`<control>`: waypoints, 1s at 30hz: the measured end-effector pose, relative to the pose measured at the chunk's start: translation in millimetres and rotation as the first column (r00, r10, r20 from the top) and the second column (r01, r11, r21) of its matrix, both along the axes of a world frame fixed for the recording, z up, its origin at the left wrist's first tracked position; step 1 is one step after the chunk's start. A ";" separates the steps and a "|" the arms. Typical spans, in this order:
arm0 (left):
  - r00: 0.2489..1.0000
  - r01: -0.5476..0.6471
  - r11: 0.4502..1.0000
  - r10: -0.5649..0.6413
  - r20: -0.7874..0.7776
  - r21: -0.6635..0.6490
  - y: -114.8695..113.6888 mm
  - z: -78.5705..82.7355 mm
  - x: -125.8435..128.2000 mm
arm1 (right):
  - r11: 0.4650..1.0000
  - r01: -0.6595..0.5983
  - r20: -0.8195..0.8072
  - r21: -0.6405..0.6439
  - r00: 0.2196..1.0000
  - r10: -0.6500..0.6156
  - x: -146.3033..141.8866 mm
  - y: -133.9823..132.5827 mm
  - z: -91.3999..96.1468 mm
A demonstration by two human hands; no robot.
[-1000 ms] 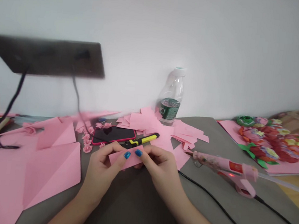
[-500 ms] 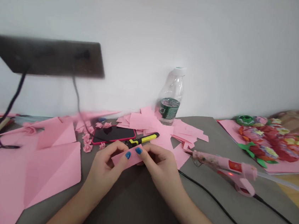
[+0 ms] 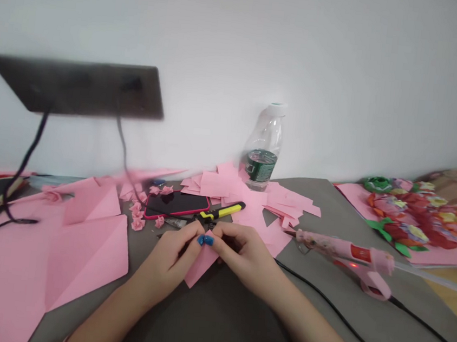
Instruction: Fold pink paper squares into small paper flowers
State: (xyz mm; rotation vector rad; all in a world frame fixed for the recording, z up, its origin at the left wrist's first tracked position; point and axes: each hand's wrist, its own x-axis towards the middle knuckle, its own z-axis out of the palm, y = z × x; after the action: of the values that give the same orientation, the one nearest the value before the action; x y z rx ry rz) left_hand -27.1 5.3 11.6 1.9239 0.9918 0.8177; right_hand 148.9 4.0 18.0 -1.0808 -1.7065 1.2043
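Pink paper [image 3: 201, 263] sits pinched between the left hand [image 3: 166, 257] and right hand [image 3: 243, 259], held close together with blue-nailed fingertips [image 3: 205, 240] meeting above it and a corner poking out below them. Just beyond the hands lie a black-and-yellow utility knife [image 3: 220, 212] and a red-cased phone [image 3: 176, 204], with small pink paper roses [image 3: 137, 216] off the left hand, folded pink sheets [image 3: 85, 254] further left, and a pink hot glue gun [image 3: 342, 253] beyond the right hand.

No legible text in view from where I sit. Green label [image 3: 260, 166] on plastic water bottle [image 3: 265, 134]: print too small, unreadable. Red sticker [image 3: 361, 254] on pink glue gun [image 3: 337, 246]: characters blurred, unreadable.
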 end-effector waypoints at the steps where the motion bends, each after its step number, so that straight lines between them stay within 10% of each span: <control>1: 1.000 -0.007 1.000 0.007 0.007 0.010 -0.2 0.4 0.4 | 1.000 0.002 0.000 0.002 1.000 -0.002 -0.3 -0.3 0.4; 16: 0.997 -0.046 0.999 0.045 0.069 0.006 3.7 -3.1 1.5 | 0.987 -0.135 0.083 0.090 0.988 0.127 -2.0 -3.6 -2.0; 30: 0.989 -0.149 0.981 0.151 -0.007 0.127 1.7 -3.9 2.1 | 1.000 0.016 -0.036 -0.007 0.999 -0.016 -12.0 -4.6 -2.9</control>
State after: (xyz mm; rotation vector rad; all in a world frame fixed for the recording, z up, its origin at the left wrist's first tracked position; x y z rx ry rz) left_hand -25.0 7.1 7.7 1.9825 1.1295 0.9726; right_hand 137.0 -0.7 15.2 -1.0692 -1.6647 1.2129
